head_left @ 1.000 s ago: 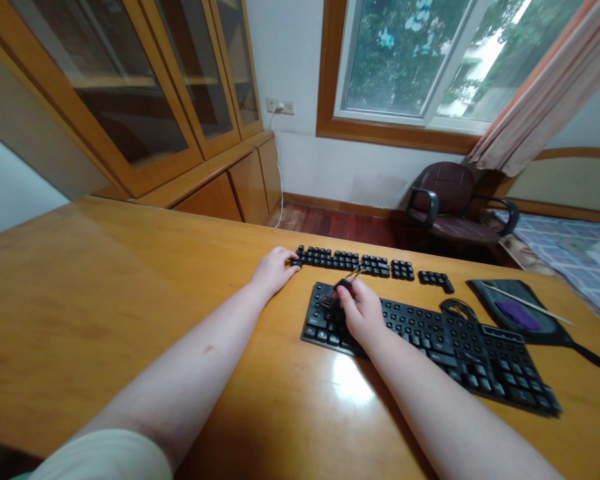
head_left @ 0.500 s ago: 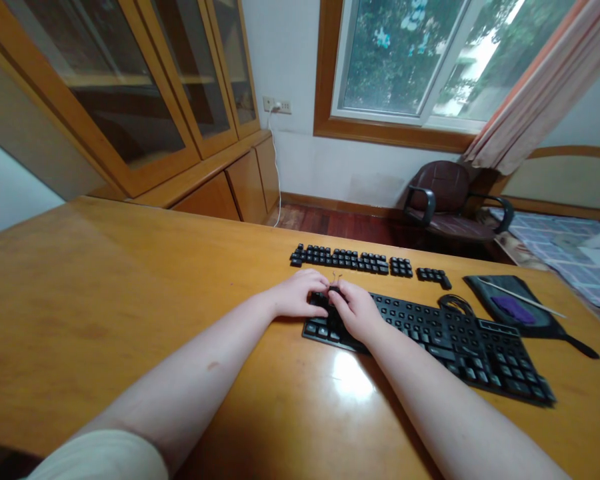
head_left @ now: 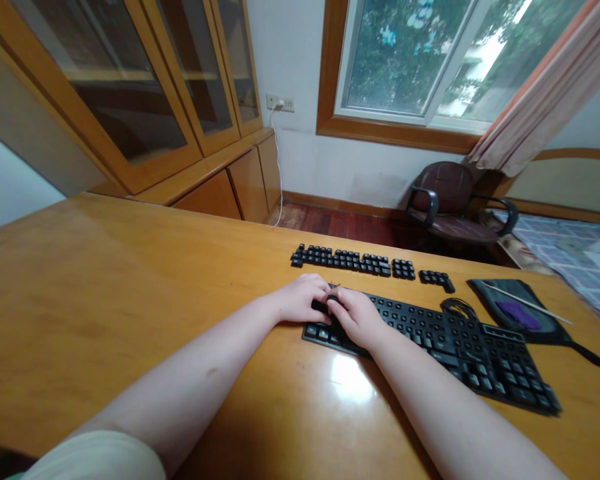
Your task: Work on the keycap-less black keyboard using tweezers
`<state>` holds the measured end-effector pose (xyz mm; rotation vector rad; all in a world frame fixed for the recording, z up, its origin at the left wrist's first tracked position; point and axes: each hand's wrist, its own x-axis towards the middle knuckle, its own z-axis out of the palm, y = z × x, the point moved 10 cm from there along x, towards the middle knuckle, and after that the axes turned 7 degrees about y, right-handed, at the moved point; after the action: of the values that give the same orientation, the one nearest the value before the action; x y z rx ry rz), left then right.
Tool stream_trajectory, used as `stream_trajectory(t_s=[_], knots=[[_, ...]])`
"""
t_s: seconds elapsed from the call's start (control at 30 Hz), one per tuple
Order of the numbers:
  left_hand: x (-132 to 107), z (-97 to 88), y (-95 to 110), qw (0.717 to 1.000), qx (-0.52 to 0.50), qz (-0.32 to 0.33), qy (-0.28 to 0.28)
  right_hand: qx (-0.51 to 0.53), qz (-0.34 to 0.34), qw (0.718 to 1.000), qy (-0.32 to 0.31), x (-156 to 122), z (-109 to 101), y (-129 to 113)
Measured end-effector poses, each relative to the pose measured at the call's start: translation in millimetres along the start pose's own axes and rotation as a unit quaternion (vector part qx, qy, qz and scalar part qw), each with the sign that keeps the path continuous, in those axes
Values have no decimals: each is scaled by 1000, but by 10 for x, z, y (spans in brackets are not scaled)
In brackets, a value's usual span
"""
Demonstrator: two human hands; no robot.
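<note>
A black keyboard (head_left: 420,327) lies on the wooden desk, many of its upper keys without caps. My left hand (head_left: 303,298) is at the keyboard's left end, its fingers bent around the far corner and the thumb on the keys. Close beside it, my right hand (head_left: 357,315) is closed, thumb and index finger pinching a small dark keycap puller. The thin wire prongs (head_left: 334,285) stick up past the fingertips, while most of its body is hidden in the grip. Behind the keyboard, removed keycaps (head_left: 347,261) stand in rows, grouped in blocks.
Right of the keycaps lies a dark pouch (head_left: 520,313) with a purple cloth (head_left: 519,315) and a pale stick (head_left: 525,301) on it. A coiled black cable (head_left: 457,308) touches the keyboard's back edge. Beyond the desk (head_left: 130,280) are a chair (head_left: 445,200) and a glass-door cabinet (head_left: 180,87).
The wire prongs have dropped lower and tilted between my fingertips. Both hands have shifted very slightly towards me. The keyboard and keycap rows keep their arrangement; the view has moved a little.
</note>
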<state>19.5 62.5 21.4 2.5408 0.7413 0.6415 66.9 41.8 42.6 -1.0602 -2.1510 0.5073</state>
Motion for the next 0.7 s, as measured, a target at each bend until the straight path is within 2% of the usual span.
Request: stream_trajectory(t_s=[0.13, 0.27, 0.47, 0.7], knots=[[2, 20, 23, 1000, 6, 13, -7, -15, -12, 1000, 14, -30, -24, -9], [1, 28, 74, 999, 10, 27, -20, -2, 30, 999, 36, -29, -56, 75], [18, -10, 127, 999, 4, 31, -6, 46, 96, 992, 66, -39, -74, 213], [37, -13, 143, 999, -6, 35, -6, 105, 137, 981, 91, -85, -53, 354]])
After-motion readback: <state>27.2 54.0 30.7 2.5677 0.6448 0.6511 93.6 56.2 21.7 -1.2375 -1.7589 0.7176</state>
